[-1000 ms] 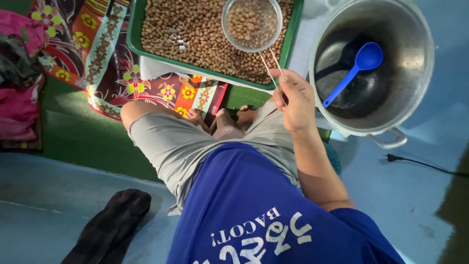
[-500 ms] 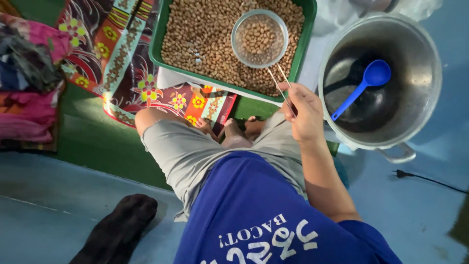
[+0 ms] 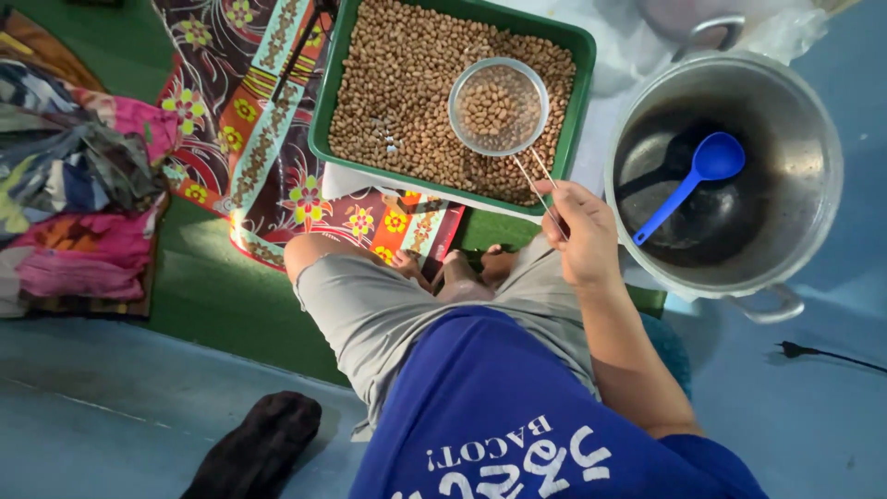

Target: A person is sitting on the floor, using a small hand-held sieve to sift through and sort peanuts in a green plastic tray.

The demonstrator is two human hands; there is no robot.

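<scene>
Blue cloth of the person's shirt fills the nearest part of the view, and above it the grey shorts over the folded legs, with bare toes showing between the knees. A dark sock-like cloth lies on the blue floor at the left.

A little farther, the right hand is raised over the lap. Its fingers are closed in a pinch around the thin wire handle of a small round sieve. The left hand is not visible, so I cannot tell what it does or how it is held.

The sieve is held over the green tray, near its right part, and it carries a small portion of peanuts. The tray itself is covered with the same nuts almost to the rim. It stands on a flowered mat, and a pile of coloured clothes lies at the far left.

To the right of the tray stands a big metal pot with a blue ladle leaning inside. The pot looks dark and nearly empty of nuts, as far as I can see. So my judgement is that the work is at an early stage: one scoop is lifted, and nearly all nuts remain in the tray.
</scene>
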